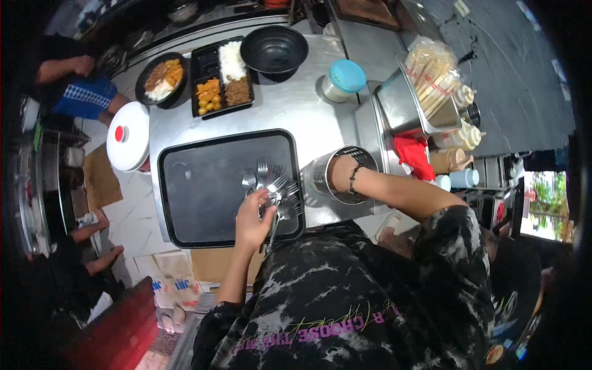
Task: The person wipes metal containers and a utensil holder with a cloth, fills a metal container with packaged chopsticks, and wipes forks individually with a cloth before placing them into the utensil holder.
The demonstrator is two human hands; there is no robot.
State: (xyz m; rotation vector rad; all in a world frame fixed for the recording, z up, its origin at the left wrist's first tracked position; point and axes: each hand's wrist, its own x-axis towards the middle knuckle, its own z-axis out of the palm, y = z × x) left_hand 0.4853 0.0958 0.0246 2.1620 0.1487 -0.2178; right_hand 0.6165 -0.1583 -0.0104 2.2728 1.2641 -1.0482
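The metal forks lie on the black tray just right of my parted left grip, tines mostly away, my right grip (closure hidden inside the perforated cylinder) being farther off.

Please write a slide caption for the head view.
Left hand over forks on a tray, right hand inside a metal canister.

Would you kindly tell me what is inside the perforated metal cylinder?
The right hand is inside the metal cylinder; its fingertips and the bottom are covered, so other contents cannot be seen.
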